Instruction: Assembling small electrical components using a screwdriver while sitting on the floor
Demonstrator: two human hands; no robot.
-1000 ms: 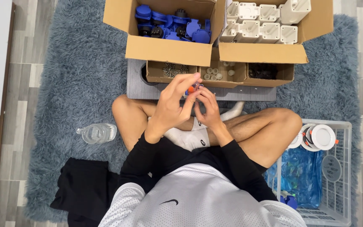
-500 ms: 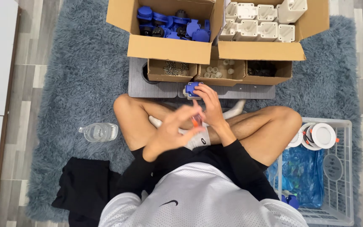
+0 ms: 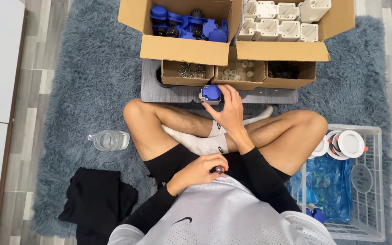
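A blue-and-grey socket part (image 3: pixel 211 94) sits upright on the grey board (image 3: pixel 169 93).

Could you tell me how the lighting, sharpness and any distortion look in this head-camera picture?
Head view: soft, even light, no harsh shadows or glare; the blue part in the right hand and the cardboard boxes are sharp; the left hand, close to the shirt, holds something small that is hard to make out; floor lines by the rug lean slightly at the edges, a mild wide-angle effect.
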